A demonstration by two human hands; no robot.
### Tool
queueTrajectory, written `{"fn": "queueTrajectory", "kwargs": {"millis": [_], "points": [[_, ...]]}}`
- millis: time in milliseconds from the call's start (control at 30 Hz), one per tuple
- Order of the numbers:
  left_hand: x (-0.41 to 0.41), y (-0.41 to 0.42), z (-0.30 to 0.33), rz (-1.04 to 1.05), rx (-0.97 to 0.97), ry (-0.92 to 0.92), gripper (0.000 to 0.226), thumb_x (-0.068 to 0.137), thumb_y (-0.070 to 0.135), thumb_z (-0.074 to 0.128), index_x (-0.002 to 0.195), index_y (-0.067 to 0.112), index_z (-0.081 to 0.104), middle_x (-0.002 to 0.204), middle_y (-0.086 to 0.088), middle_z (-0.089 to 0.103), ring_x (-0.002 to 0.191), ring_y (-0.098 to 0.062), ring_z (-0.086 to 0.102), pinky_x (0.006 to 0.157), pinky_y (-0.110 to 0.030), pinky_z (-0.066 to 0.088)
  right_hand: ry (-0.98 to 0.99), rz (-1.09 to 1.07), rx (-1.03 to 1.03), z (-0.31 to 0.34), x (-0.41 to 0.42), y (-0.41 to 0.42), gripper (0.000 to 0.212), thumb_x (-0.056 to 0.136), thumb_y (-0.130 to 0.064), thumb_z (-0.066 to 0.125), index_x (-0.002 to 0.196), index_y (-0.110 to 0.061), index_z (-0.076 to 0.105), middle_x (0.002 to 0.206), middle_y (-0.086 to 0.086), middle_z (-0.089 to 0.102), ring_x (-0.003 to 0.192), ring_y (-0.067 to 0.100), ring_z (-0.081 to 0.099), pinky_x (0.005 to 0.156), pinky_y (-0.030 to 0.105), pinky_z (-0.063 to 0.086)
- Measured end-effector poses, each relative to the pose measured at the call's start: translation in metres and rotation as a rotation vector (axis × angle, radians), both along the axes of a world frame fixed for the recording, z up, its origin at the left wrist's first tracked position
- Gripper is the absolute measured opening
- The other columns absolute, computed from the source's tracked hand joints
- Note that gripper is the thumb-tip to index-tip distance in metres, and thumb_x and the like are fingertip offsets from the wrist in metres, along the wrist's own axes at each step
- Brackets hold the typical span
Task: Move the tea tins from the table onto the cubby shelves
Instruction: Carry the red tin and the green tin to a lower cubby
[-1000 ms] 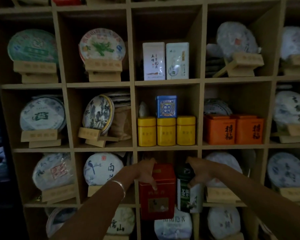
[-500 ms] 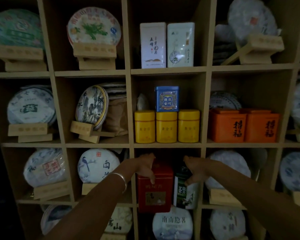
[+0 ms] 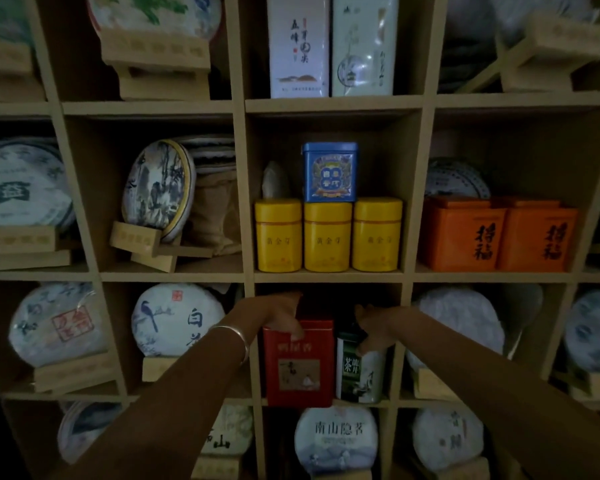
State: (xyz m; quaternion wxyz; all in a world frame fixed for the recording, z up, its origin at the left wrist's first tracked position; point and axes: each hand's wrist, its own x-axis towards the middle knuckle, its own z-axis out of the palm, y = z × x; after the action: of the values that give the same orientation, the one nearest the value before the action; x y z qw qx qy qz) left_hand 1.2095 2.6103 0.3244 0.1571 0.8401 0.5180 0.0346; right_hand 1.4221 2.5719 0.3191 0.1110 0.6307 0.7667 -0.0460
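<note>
While we are reaching into the lower middle cubby (image 3: 328, 287), our left hand (image 3: 274, 315) is gripping the top of the red tea tin (image 3: 298, 363) and our right hand (image 3: 374, 327) is gripping the top of the green-and-white tea tin (image 3: 359, 370) just to its right. Both tins are standing upright at the near edge of the shelf, so we are judging this the placing step. Next we are needing to seat them farther in, then let go.

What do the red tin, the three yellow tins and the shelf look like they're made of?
Red tin: probably painted metal, crisp edges, printed label. Yellow tins: likely coated metal, separate lids, soft sheen. Shelf: matte tan board, possibly fibreboard, with no visible grain.
</note>
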Motion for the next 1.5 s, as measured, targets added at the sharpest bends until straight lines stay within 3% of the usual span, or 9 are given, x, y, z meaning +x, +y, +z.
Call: {"fn": "queueTrajectory", "kwargs": {"millis": [233,367,500,700,867,1000,1167,1367,1500], "points": [[0.002,0.008,-0.012,-0.058,0.120,0.039,0.095,0.069,0.031,0.085,0.145,0.017,0.030,0.144,-0.009,0.043,0.128,-0.025,0.047,0.104,-0.039,0.044,-0.086,0.054,0.053,-0.003,0.000,0.003,0.076,0.092,-0.042,0.056,0.145,0.002,0.022,0.144,0.021,0.038,0.125,0.032,0.046,0.098,0.034,0.043],[0.003,0.008,-0.013,-0.075,0.159,0.049,0.100,0.068,0.034,0.085,0.147,0.019,0.025,0.145,-0.009,0.043,0.129,-0.026,0.046,0.101,-0.033,0.043,-0.181,0.104,0.094,-0.010,0.002,0.007,0.084,0.092,-0.042,0.054,0.149,0.000,0.008,0.155,0.022,0.016,0.137,0.036,0.030,0.104,0.038,0.038],[0.003,0.004,-0.014,-0.077,0.218,0.120,0.104,0.068,0.041,0.083,0.149,0.016,0.022,0.148,-0.013,0.037,0.132,-0.029,0.042,0.107,-0.038,0.040,-0.267,0.165,0.166,-0.015,0.006,0.002,0.082,0.093,-0.043,0.050,0.150,-0.002,0.008,0.158,0.021,-0.004,0.143,0.038,0.009,0.110,0.044,0.033],[-0.002,-0.017,-0.021,-0.146,0.468,0.064,0.111,0.068,0.043,0.080,0.153,0.020,0.013,0.156,-0.012,0.025,0.140,-0.029,0.029,0.111,-0.042,0.034,-0.091,0.279,0.442,-0.033,0.017,-0.016,0.089,0.088,-0.045,0.057,0.151,-0.007,0.006,0.147,0.020,0.028,0.124,0.034,0.042,0.090,0.038,0.046],[-0.002,-0.030,-0.038,-0.146,0.569,0.086,0.086,0.083,0.035,0.070,0.152,0.020,0.022,0.156,-0.008,0.028,0.140,-0.025,0.031,0.109,-0.034,0.034,-0.048,0.259,0.478,-0.054,0.018,-0.026,0.072,0.095,-0.032,0.051,0.151,-0.009,0.011,0.155,0.015,0.022,0.134,0.031,0.035,0.100,0.036,0.040],[0.001,-0.031,-0.044,-0.112,0.588,0.054,0.082,0.082,0.026,0.072,0.151,0.019,0.026,0.155,-0.008,0.032,0.139,-0.026,0.033,0.110,-0.035,0.033,0.030,0.232,0.496,-0.057,0.017,-0.026,0.070,0.095,-0.024,0.052,0.151,-0.011,0.012,0.157,0.012,0.020,0.141,0.026,0.027,0.109,0.031,0.029],[0.002,-0.028,-0.047,-0.088,0.595,0.020,0.083,0.078,0.023,0.076,0.148,0.018,0.033,0.150,-0.009,0.040,0.135,-0.026,0.040,0.106,-0.033,0.036,0.157,0.229,0.465,-0.057,0.023,-0.026,0.074,0.092,-0.030,0.059,0.151,-0.014,0.017,0.157,0.010,0.024,0.140,0.023,0.030,0.108,0.026,0.029],[0.004,-0.026,-0.046,-0.041,0.572,0.020,0.082,0.079,0.026,0.075,0.148,0.022,0.032,0.149,-0.005,0.042,0.133,-0.023,0.042,0.104,-0.033,0.039,0.215,0.209,0.501,-0.059,0.024,-0.022,0.072,0.089,-0.020,0.061,0.150,-0.015,0.022,0.154,0.009,0.031,0.136,0.024,0.036,0.103,0.026,0.034],[0.002,-0.026,-0.046,-0.019,0.545,-0.009,0.081,0.079,0.032,0.075,0.148,0.022,0.032,0.147,-0.005,0.044,0.130,-0.023,0.046,0.100,-0.033,0.043,0.302,0.238,0.562,-0.069,0.028,-0.020,0.074,0.088,-0.031,0.064,0.149,-0.014,0.026,0.152,0.007,0.035,0.135,0.022,0.035,0.106,0.024,0.028]]}}
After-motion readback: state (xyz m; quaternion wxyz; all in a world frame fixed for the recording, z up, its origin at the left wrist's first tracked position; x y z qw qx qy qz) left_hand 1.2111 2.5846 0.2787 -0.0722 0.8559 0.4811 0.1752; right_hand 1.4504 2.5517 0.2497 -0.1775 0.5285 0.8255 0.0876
